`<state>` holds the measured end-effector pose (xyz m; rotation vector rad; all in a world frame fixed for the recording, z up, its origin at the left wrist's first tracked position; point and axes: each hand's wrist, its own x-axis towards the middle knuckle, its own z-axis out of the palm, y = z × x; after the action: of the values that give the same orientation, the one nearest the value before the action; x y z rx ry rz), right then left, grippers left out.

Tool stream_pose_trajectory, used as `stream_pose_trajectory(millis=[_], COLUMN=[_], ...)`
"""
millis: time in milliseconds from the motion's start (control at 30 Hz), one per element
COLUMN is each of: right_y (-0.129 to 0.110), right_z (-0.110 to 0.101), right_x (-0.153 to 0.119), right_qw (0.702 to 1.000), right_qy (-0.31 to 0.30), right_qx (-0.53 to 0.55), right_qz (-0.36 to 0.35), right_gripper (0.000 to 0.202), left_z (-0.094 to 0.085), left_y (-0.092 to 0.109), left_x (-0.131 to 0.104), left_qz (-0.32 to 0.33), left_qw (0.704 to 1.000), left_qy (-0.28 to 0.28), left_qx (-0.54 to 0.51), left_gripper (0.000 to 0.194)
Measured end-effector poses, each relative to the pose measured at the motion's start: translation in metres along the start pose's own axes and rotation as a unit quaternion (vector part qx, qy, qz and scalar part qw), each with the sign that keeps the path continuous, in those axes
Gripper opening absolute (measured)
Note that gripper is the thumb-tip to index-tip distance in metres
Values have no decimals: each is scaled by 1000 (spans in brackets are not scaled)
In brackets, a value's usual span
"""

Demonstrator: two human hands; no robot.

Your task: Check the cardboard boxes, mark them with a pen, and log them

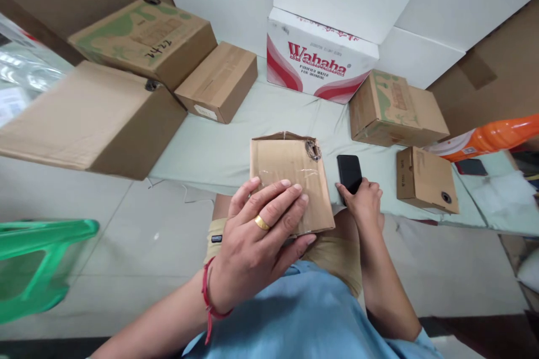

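Note:
A small brown cardboard box (290, 165) sits at the near edge of the cloth-covered table, with a dark round mark and strips of clear tape on its top. My left hand (261, 230) lies across it, fingers stretched out flat and the thumb by the near edge. To the right of the box, my right hand (365, 202) is closed on the lower end of a black smartphone (349, 171), thumb on one side and fingers on the other. The phone lies on or just above the cloth; I cannot tell which.
Cardboard boxes (138, 39) stand at the left, a white Wahaba-type water carton (320, 59) at the back. More boxes (391, 106), a smaller box (425, 179) and an orange bottle (492, 137) are at the right. A green plastic stool (46, 263) stands on the floor at left.

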<state>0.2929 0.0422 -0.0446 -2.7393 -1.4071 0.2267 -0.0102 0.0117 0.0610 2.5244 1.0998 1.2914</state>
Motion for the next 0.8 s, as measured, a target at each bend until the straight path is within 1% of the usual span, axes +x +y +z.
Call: stream_pose_trajectory(millis=[167, 367, 433, 467, 500, 567, 633, 733, 800], right_y=[-6, 1, 3, 3, 2, -5, -19, -48, -67], right_z=[-3, -15, -24, -30, -37, -56, -79, -110, -123], right_x=[10, 5, -1, -6, -12, -30, -55, -94, -116], right_qw=[1000, 998, 995, 992, 986, 966, 942, 907, 894], right_qy=[-11, -27, -17, 2, 29, 92, 139, 185, 201], right_qx=[18, 63, 96, 126, 161, 233, 279, 313, 312], right_qz=[10, 13, 7, -5, -23, -69, -123, -212, -252], right_gripper=[82, 81, 75, 72, 69, 66, 67, 66, 66], left_z=[0, 0, 0, 0, 0, 1, 2, 4, 6], left_y=[0, -1, -2, -3, -3, -4, -6, -7, -7], left_x=[-1, -4, -4, -4, -4, -3, -4, -4, -4], left_qz=[3, 6, 7, 9, 11, 11, 9, 12, 17], left_qw=[1000, 1000, 1000, 1000, 1000, 1000, 1000, 1000, 1000], left_qy=[-7, -12, -12, -11, -8, -2, 4, 14, 16], left_qx=[6, 20, 21, 21, 20, 18, 14, 7, 2], left_gripper=[37, 37, 37, 37, 37, 39, 42, 46, 42])
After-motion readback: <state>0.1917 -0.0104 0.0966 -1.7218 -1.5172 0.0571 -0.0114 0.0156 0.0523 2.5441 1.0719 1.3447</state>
